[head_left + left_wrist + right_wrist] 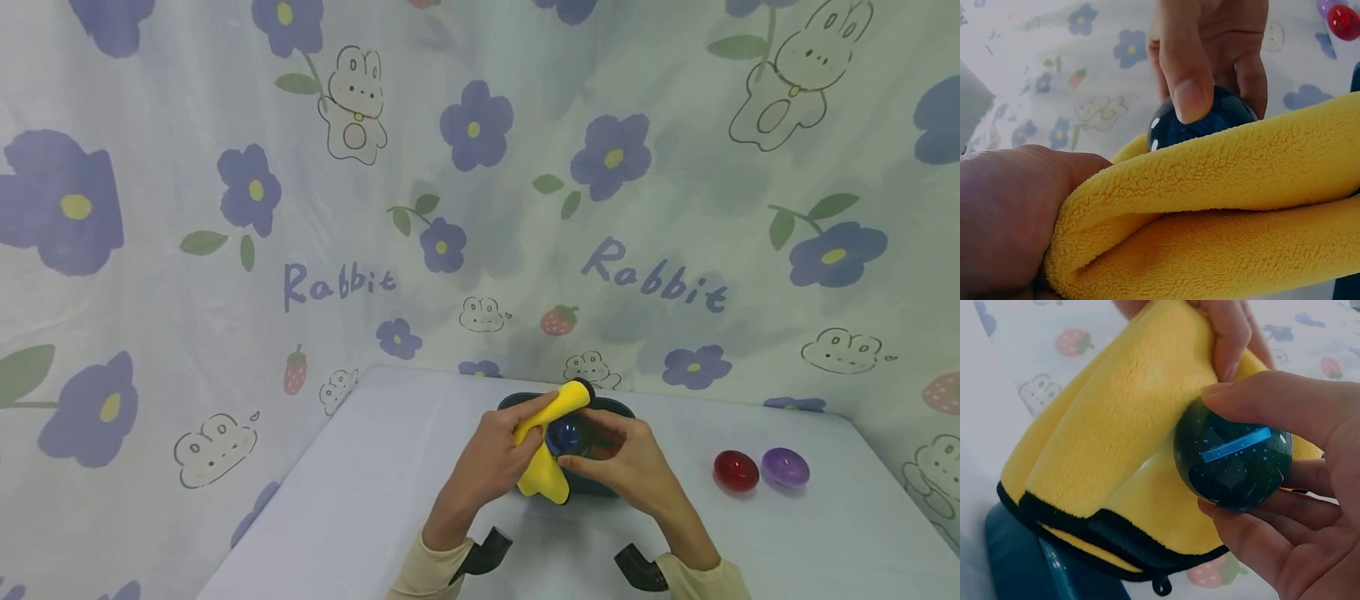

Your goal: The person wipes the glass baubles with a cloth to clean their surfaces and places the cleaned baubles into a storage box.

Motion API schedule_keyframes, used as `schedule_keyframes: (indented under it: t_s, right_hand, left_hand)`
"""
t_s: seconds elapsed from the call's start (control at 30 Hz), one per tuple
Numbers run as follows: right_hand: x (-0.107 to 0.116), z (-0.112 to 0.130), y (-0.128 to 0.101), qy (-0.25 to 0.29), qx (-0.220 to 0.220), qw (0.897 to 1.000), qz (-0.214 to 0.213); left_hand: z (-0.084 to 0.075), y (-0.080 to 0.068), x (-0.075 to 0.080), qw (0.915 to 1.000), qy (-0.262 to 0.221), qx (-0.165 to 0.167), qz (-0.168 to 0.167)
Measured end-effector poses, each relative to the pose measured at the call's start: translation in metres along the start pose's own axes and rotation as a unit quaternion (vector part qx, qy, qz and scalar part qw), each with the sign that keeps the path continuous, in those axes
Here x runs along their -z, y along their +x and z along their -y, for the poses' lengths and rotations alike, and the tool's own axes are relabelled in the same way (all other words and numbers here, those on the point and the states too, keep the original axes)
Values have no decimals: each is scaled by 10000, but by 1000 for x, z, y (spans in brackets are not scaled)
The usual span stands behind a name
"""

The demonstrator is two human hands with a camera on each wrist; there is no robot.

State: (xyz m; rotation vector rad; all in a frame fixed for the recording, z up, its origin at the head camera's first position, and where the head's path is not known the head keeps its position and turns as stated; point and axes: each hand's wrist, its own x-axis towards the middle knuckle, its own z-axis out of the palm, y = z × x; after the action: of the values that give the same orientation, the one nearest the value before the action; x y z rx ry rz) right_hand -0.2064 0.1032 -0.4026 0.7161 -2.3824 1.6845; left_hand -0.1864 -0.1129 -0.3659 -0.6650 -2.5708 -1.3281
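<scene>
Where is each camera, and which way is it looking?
Head: worn on the head, looking forward and down at the table; shows both forearms, left hand and right hand.
Left wrist: on the left wrist, looking along the yellow cloth to the dark blue ball; shows both hands.
Right wrist: on the right wrist, looking at the ball against the cloth; shows both hands' fingers.
All views share cloth and ball.

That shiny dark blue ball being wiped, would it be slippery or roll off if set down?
The dark blue ball looks glossy and reflective, so it is probably smooth and a bit slippery. The right hand holds it with several fingertips. Being round, it would likely roll on the flat table. The yellow cloth pressed against it looks soft and floppy.
</scene>
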Motion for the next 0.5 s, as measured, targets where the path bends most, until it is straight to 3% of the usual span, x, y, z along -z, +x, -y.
schedule_keyframes:
  t_s: [0.2,0.5]
  right_hand:
    - [0,2,0,177,53,9998,48]
    - [-6,4,-1,273,200,9988,-349]
  left_hand:
    - [3,1,1,9998,-44,73,160]
    - [4,0,4,9992,160,135,354]
